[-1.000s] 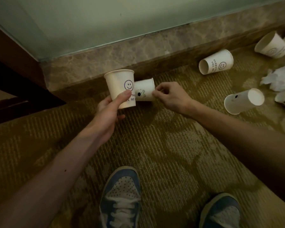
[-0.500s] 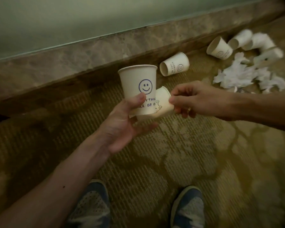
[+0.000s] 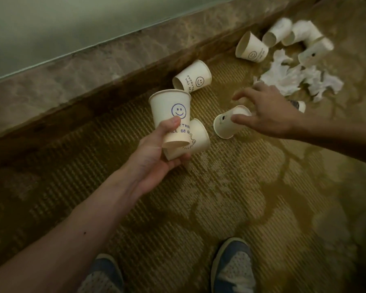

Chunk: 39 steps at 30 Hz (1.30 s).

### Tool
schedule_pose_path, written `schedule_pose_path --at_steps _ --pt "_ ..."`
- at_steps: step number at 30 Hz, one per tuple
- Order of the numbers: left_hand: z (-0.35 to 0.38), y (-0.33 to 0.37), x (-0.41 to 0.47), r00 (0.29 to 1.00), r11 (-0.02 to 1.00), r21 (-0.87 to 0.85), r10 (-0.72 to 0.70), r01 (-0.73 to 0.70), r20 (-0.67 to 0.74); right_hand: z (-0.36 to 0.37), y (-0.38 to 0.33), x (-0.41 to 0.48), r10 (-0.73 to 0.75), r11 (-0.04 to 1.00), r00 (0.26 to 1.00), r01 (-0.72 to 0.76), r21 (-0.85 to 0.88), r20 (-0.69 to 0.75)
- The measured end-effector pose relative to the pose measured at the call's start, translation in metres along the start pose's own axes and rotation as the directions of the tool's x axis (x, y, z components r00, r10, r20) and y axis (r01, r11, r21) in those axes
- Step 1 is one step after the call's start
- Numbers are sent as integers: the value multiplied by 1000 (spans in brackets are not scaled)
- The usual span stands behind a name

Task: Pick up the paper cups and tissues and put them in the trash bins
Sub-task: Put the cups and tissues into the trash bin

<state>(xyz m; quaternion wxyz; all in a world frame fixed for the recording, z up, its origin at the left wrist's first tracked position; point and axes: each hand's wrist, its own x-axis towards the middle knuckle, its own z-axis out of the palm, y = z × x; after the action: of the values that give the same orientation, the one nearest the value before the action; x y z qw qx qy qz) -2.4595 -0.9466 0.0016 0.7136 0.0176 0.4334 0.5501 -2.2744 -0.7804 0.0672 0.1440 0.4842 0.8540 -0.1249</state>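
We see the left hand (image 3: 156, 159) clasping two paper cups above the carpeted floor (image 3: 220, 208). One is a smiley cup (image 3: 169, 115), mouth up and slightly tilted, pinned by the thumb. The other is a second cup (image 3: 199, 140), tucked behind and below the first against the fingers. The right hand (image 3: 266, 117) is unclenched, with its fingers spread over a fallen cup (image 3: 225, 127) that lies on its side on the floor. The thumb crosses the cup's wall, but we cannot tell whether it touches. Another smiley cup (image 3: 192, 78) lies on its side close to the marble ledge (image 3: 114, 66) at the floor's far edge. Towards the far right corner we find a loose group of toppled cups (image 3: 251, 47) beside crumpled tissues (image 3: 292, 79). Two blue shoes (image 3: 235, 265) stand at the near edge.
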Motion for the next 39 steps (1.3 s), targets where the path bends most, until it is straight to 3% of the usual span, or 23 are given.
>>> schedule_pose_path --at_steps 3,6,15,18,21,24,27,31,35,39 --pt "-5 0 9 1000 999 36 -22 21 10 18 14 5 84 996 993 -85 17 77" --pt "-13 0 17 999 998 54 -37 37 13 32 21 7 79 993 990 -89 80 117" --pt "-28 2 19 997 991 125 -50 56 -52 43 11 17 10 997 1000 -12 77 27" --pt "-41 14 -4 994 981 185 -43 61 -100 44 -7 17 -21 975 998 9 220 53" --pt "-54 33 -40 986 957 282 -21 68 -167 41 -38 10 -149 892 981 78 445 127" --pt "-60 50 -85 969 929 366 43 51 -244 35 -70 7 -297 818 947 187 544 120" --pt "-65 65 -141 953 909 416 116 12 -280 21 -107 16 -479 764 875 372 528 76" --pt "-71 82 -238 913 880 471 246 -70 -325 -22 -192 1 -723 613 690 649 451 -10" --pt "-71 86 -357 795 864 472 407 -175 -449 -71 -279 -82 -893 376 448 797 473 -44" --pt "-52 62 -472 641 826 474 547 -305 -538 -116 -343 -177 -955 190 273 862 469 -115"
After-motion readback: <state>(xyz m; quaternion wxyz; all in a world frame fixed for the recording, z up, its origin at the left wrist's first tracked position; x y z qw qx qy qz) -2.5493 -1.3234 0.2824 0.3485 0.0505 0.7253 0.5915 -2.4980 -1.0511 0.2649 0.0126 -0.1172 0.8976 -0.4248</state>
